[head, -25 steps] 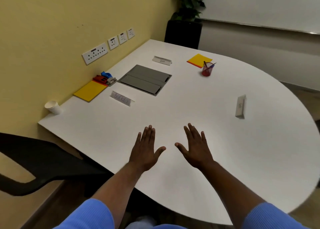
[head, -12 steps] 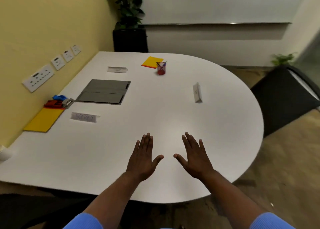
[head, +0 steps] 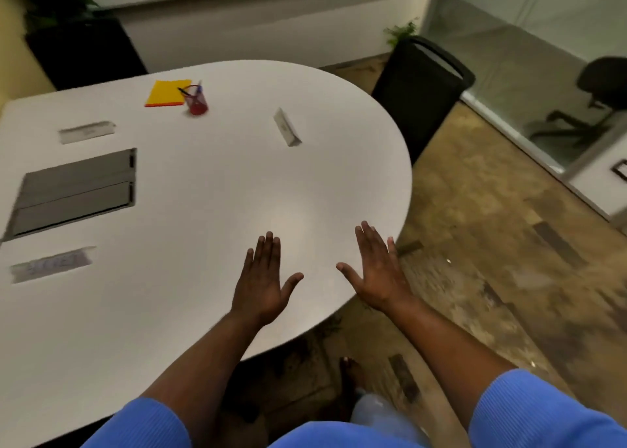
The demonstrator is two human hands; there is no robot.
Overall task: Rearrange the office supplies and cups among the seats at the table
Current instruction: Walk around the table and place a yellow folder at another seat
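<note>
Evidently the rearranging is at an early stage or between moves. The left hand (head: pixel 261 284) and the right hand (head: pixel 376 271) are both empty, with fingers straight and spread above the near rim of the table (head: pixel 203 311); whether they touch it I cannot tell. The supplies in view lie well apart from them at the far end, a yellow pad (head: pixel 164 92) with a red pen cup (head: pixel 197 104) at its right corner. A far name card (head: pixel 86 132) sits near these. A right name card (head: pixel 287 132) by the black chair (head: pixel 420 87) and a near-left name card (head: pixel 51 265) have nothing beside them. No drinking cup shows. Supplying those seats looks still to do.
</note>
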